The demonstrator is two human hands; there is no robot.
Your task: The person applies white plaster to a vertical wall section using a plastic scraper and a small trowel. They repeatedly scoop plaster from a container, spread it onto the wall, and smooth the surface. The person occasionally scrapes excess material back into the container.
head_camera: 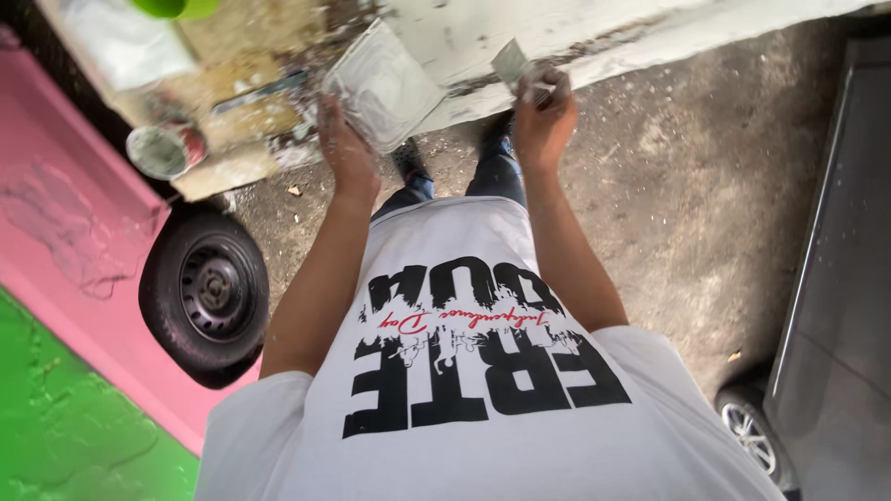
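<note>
Our left hand [345, 139] grips a plaster-coated board [385, 88]; our right hand [543, 116] is closed on a trowel [510, 63]. A tin [165, 148] sits left of the left hand.

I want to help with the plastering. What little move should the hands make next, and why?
Probably bring the scraper in the right hand across to the flat board that the left hand holds up. The board is smeared with pale filler, and the blade is raised a little apart from it, so scooping some up looks like the natural small step.
</note>
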